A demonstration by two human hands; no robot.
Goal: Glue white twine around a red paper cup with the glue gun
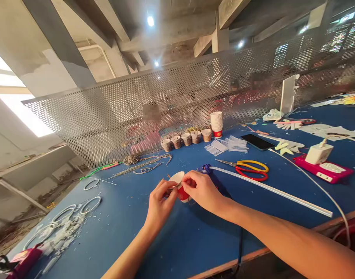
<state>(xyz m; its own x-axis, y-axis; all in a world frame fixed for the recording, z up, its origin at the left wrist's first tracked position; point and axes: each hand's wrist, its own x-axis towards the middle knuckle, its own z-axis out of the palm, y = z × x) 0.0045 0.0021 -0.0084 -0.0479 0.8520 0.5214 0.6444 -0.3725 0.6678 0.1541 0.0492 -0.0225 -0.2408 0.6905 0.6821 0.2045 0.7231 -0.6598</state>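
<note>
A white and red paper cup (183, 195) stands on the blue table in front of me, partly covered by my fingers. My left hand (162, 198) is closed in a pinch at the cup's near left rim, on a thin strand that runs across the opening. At the rim's right side, the fingertips of my right hand (202, 190) are pressed together; what they grip is too small to make out. Just behind my right hand lies a blue glue gun (206, 168), partly hidden, with a long translucent glue stick (273, 190) reaching right.
Scissors (253, 169) with red and yellow handles and a phone (258, 142) lie to the right, near a pink power strip (325, 169). Twine-covered cups (176, 142), stacked paper cups (216, 124) and cords (142, 164) line the back, before a perforated metal screen (113, 112).
</note>
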